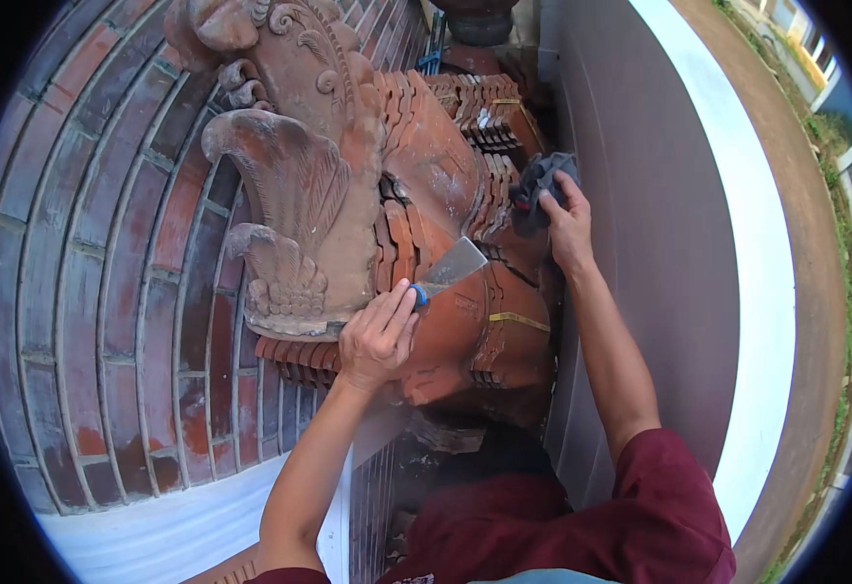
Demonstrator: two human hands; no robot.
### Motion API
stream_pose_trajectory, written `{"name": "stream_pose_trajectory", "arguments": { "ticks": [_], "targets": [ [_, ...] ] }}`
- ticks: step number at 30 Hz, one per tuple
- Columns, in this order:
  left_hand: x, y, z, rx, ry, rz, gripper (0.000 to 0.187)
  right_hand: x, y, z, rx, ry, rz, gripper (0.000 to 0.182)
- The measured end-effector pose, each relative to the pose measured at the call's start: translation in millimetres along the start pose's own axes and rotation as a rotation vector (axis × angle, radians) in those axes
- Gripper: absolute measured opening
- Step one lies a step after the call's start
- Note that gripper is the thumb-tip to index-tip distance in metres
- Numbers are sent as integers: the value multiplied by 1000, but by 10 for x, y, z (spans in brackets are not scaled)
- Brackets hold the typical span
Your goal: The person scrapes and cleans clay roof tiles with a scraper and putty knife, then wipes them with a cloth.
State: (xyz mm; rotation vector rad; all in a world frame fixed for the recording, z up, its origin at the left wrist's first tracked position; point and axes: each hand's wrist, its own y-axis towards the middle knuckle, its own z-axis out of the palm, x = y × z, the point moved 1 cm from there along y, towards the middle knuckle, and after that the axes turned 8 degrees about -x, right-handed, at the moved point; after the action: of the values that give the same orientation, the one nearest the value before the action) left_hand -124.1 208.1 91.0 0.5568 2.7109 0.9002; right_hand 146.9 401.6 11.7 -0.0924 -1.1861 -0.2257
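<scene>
Two hands gripping: left (377, 336) flat metal scraper (450, 266), right (567, 226) crumpled grey rag (535, 185).

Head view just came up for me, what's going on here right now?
A person leans over a terracotta roof ornament set against a brick wall. The left hand grips a blue-handled putty knife, blade laid against the curved tiles. The right hand presses a dark grey rag onto the tiles further up.

Carved ornament (294, 185) blocks left, grey wall (640, 195) hems right
</scene>
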Motion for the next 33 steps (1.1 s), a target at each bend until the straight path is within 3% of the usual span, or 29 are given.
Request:
{"name": "stream_pose_trajectory", "arguments": {
  "ticks": [2,3,9,12,22,25,28,31,32,33],
  "targets": [
    [13,-9,8,10,-9,-16,42,119,506,538,113,-354,-315,37],
    [21,3,8,14,-12,-23,42,61,775,817,162,-379,-425,37],
    [30,68,-23,31,-21,-49,36,-220,1954,2055,306,-774,-589,42],
    [38,67,-33,59,-9,-53,36,-731,2362,2383,516,-1066,-657,47],
    [54,56,-18,71,-15,-64,37,-584,2453,2583,823,-1287,-824,34],
    [49,76,-34,81,-9,-61,36,-396,2354,2715,865,-1463,-727,32],
    [56,71,-43,90,-8,-57,36,-651,2534,2715,870,-1442,-778,33],
    [64,64,-30,63,-28,-60,36,-273,2080,2653,772,-1505,-710,34],
    [60,58,-25,64,-29,-62,36,-205,2026,2633,850,-1541,-778,37],
    [64,56,-30,68,-30,-63,36,-158,2020,2620,869,-1559,-679,37]
  ]
}}
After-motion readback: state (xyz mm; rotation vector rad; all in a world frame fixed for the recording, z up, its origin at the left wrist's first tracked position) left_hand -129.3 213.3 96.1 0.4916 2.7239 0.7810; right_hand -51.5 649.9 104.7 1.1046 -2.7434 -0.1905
